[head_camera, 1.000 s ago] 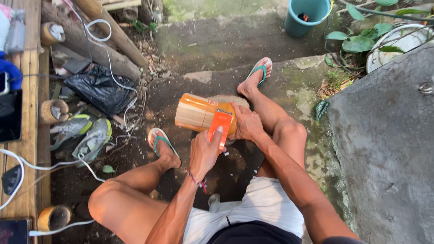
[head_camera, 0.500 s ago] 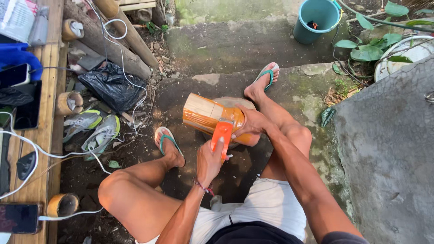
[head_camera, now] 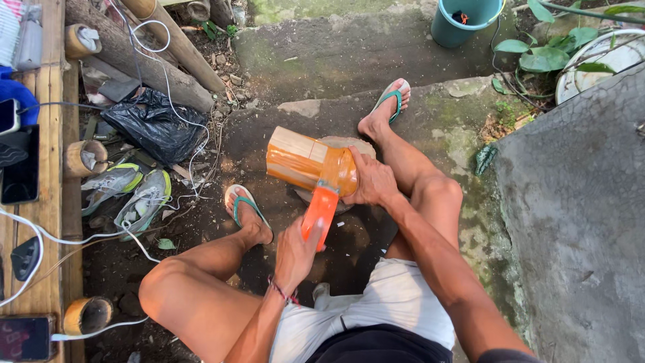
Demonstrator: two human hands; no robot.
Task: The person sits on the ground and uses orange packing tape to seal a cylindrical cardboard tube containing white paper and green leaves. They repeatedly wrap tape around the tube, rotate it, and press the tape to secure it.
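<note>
A short wooden block wrapped in shiny orange-brown tape (head_camera: pixel 304 161) lies tilted on a flat stone (head_camera: pixel 342 144) between my feet. My right hand (head_camera: pixel 371 181) presses on the block's near end, fingers spread over the tape. My left hand (head_camera: pixel 295 252) grips an orange tape dispenser (head_camera: pixel 320 212) whose top end touches the block's near end. I sit with knees bent, green flip-flops (head_camera: pixel 243 205) on both feet.
A grey concrete slab (head_camera: pixel 578 202) rises at right. A teal bucket (head_camera: pixel 463 20) stands at the top. At left are a wooden bench (head_camera: pixel 50 222) with phones and cables, a black plastic bag (head_camera: pixel 151 124), shoes (head_camera: pixel 138 202) and logs (head_camera: pixel 141 64).
The view has shifted so the block sits a little lower and further right. My left hand still holds the dispenser against the block's near end, and my right hand stays on the block.
</note>
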